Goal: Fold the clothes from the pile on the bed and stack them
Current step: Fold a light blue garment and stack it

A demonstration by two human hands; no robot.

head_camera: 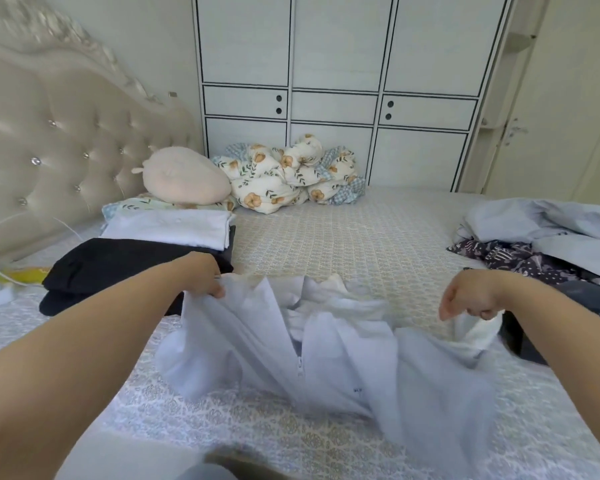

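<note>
Head view: left hand (pixel 207 277) and right hand (pixel 471 301) each pinch a shoulder of the white zip jacket (pixel 326 355), which hangs blurred over the bed (pixel 378 230) near its front edge; light, limp cloth, best held at shoulder seams

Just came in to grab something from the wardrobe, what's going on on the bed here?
A person is folding laundry. Both hands grip a white zip-front garment, the left hand at one top corner and the right hand at the other, holding it spread over the bed. To the left lie clothes already folded: a black one and a white one. An unfolded pile waits on the right.
</note>
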